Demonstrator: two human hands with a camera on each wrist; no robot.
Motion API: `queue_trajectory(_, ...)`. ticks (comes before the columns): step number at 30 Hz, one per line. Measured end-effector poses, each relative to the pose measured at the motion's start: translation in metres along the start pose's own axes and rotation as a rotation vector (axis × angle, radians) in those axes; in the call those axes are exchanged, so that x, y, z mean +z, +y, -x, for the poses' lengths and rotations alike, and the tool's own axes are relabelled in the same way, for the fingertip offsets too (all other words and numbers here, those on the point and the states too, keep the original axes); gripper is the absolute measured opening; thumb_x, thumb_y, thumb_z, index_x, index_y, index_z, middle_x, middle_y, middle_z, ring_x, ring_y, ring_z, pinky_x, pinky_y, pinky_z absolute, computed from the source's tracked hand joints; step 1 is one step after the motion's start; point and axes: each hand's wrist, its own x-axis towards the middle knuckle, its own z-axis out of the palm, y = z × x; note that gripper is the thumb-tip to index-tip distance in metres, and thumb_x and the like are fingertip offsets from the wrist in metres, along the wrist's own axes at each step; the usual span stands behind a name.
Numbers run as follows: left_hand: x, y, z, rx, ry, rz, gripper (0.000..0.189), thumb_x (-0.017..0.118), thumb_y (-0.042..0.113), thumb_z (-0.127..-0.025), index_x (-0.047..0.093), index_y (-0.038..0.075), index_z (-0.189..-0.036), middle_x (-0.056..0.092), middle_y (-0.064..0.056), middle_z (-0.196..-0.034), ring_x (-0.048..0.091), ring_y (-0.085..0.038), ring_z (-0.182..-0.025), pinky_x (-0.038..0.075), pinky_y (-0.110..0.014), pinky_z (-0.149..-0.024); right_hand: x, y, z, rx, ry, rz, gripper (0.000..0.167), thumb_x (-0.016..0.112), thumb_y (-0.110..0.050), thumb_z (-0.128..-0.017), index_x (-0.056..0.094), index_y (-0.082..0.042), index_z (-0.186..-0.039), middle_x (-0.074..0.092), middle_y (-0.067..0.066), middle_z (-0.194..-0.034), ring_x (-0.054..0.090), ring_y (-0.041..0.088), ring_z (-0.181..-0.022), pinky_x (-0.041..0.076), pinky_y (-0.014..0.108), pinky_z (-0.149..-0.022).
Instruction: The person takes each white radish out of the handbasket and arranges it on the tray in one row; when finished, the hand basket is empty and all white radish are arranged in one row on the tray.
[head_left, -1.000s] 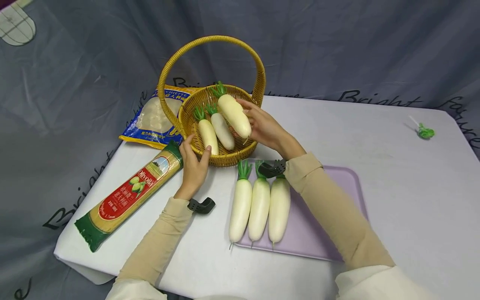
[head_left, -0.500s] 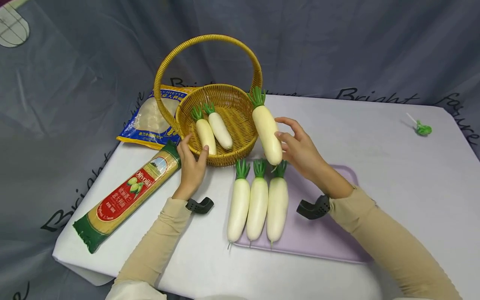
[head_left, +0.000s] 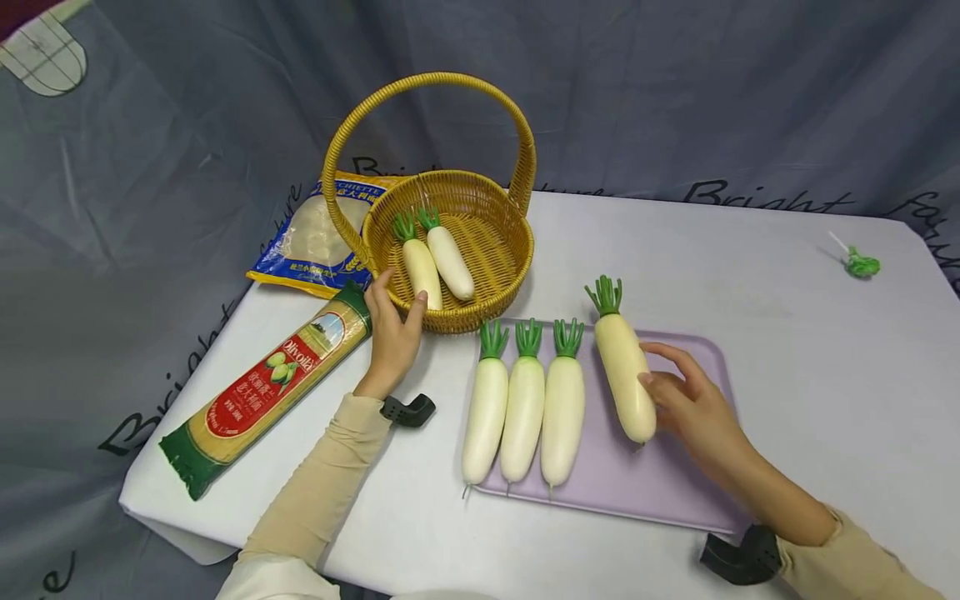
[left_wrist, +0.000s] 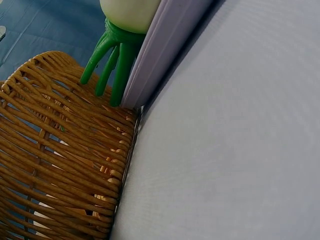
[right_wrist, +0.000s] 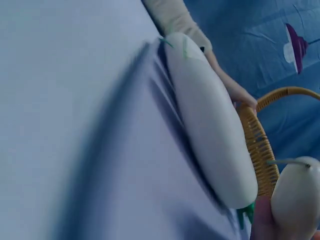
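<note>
In the head view my right hand (head_left: 697,412) holds a white radish (head_left: 626,375) with green stem tops, thumb and fingers on its right side, over the purple tray (head_left: 675,492). Left of it on the tray lie three more white radishes (head_left: 562,421) in a row. My left hand (head_left: 395,333) grips the front left rim of the yellow wicker basket (head_left: 480,312), where two smaller radishes (head_left: 452,265) lie. The left wrist view shows the basket's woven side (left_wrist: 60,150) beside the tray's edge. In the right wrist view, the held radish (right_wrist: 297,197) shows at the lower right.
A long pack of spaghetti (head_left: 262,392) lies left of the basket. Behind it, a blue and yellow pasta bag (head_left: 318,242) sits partly behind the basket. A green lollipop (head_left: 861,265) lies at the far right of the white table (head_left: 825,367). The basket's tall handle (head_left: 435,79) arches upward.
My right hand has carried the radish out of the basket, rightward and toward me, to over the tray. The left hand keeps its place on the basket rim.
</note>
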Motion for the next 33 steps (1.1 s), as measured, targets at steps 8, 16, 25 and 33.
queue_trajectory(8,0.0,-0.002,-0.001,0.004,0.013,0.003,0.059,0.048,0.036,-0.09,0.02,0.013,-0.138,0.019,-0.015,-0.139,0.021,-0.028,-0.134,0.022,-0.045,-0.108,0.006,0.014,0.032,0.059,0.124,0.297,0.045,0.048,-0.024,-0.094,0.034,-0.019,-0.136,0.056,-0.006,-0.1,0.06,0.001,-0.086,0.053,0.025,-0.068)
queue_trajectory(16,0.001,-0.002,-0.001,-0.004,0.016,0.008,0.06,0.048,0.036,-0.09,0.02,0.013,-0.138,0.019,-0.014,-0.139,0.021,-0.026,-0.134,0.022,-0.044,-0.108,0.022,0.023,0.041,0.014,0.119,0.364,0.045,0.05,-0.024,-0.093,0.036,-0.016,-0.135,0.05,0.014,-0.11,0.062,0.002,-0.085,0.053,0.026,-0.066)
queue_trajectory(25,0.001,-0.001,-0.001,-0.001,0.009,-0.002,0.061,0.048,0.037,-0.09,0.02,0.012,-0.138,0.019,-0.014,-0.139,0.022,-0.027,-0.133,0.023,-0.046,-0.107,0.029,0.025,0.04,-0.131,0.106,0.402,0.038,0.051,-0.01,-0.091,0.046,-0.006,-0.128,0.051,0.003,-0.108,0.06,0.0,-0.086,0.053,0.027,-0.066)
queue_trajectory(33,0.001,0.0,0.0,0.012,0.023,0.004,0.061,0.048,0.036,-0.09,0.021,0.011,-0.138,0.02,-0.015,-0.138,0.023,-0.029,-0.132,0.023,-0.045,-0.107,0.029,0.021,0.037,-0.181,0.14,0.45,0.033,0.054,-0.008,-0.09,0.051,-0.005,-0.123,0.053,-0.01,-0.112,0.057,-0.002,-0.089,0.052,0.025,-0.065)
